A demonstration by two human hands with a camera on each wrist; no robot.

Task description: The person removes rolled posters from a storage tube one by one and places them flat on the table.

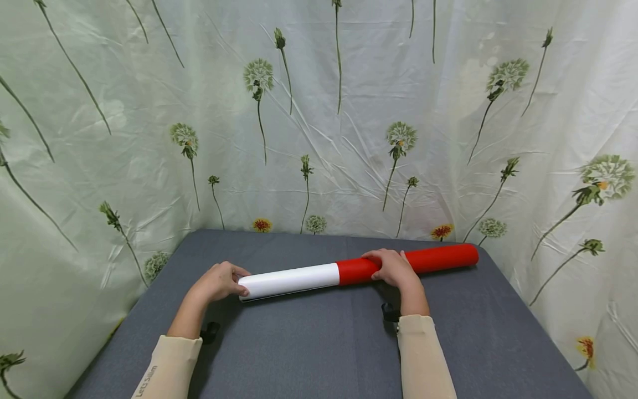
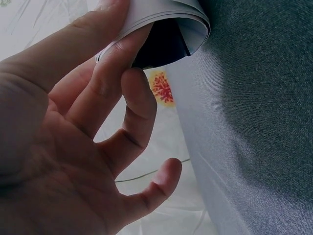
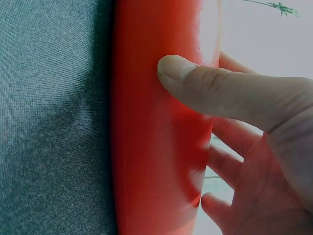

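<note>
A long red tube (image 1: pixel 443 259) with a rounded far end lies slantwise over the dark table, and a white rolled sheet (image 1: pixel 294 280) extends in line from its left end. At the free end of the roll, my left hand (image 1: pixel 217 282) pinches the rim, thumb outside and a fingertip inside the opening. The left wrist view shows the roll's layered edge (image 2: pixel 168 13) and a dark interior; the lower fingers hang loosely curled. My right hand (image 1: pixel 394 269) holds the red tube near its left end, thumb (image 3: pixel 205 88) on the near side and fingers round the far side.
A dark grey cloth covers the table (image 1: pixel 309 343). Behind it and along both sides hangs a pale curtain (image 1: pixel 324 127) with a dandelion print. Black wrist straps (image 1: pixel 390 313) sit below the hands, near the beige sleeves (image 1: pixel 423 354).
</note>
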